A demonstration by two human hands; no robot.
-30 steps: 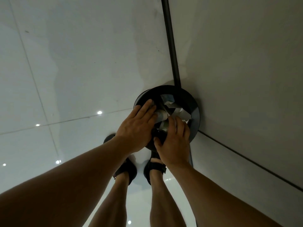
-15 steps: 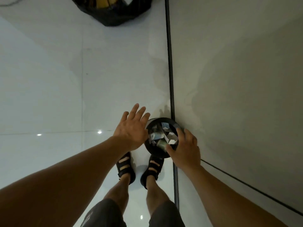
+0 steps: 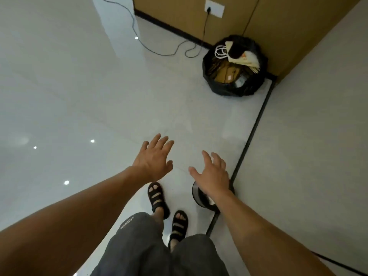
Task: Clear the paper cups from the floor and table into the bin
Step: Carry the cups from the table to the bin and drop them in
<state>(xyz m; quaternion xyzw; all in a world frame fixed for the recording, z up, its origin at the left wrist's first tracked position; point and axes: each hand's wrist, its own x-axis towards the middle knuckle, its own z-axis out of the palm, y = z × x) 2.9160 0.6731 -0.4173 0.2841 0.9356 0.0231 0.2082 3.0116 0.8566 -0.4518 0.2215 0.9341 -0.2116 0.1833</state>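
Observation:
A small round black bin point(image 3: 197, 198) stands on the floor against the wall, by my right foot. My right forearm covers most of its opening, so only a sliver of pale crumpled paper shows inside. My right hand point(image 3: 214, 175) hovers above the bin's far rim, fingers spread, holding nothing. My left hand point(image 3: 154, 158) is raised over the bare tiles to the left of the bin, fingers apart and empty. No loose paper cup is visible on the floor.
A large black-lined bin point(image 3: 234, 66) stuffed with cardboard and a paper bag sits in the far corner. A black cable point(image 3: 151, 49) trails across the floor from a wall socket point(image 3: 214, 7). A dark skirting strip point(image 3: 252, 136) runs along the wall at right. My sandalled feet point(image 3: 158, 198) stand beside the small bin.
Both hands have lifted off the small bin and spread open. The view has risen and tilted forward, so the bin is now small and low, and the far corner has come into sight.

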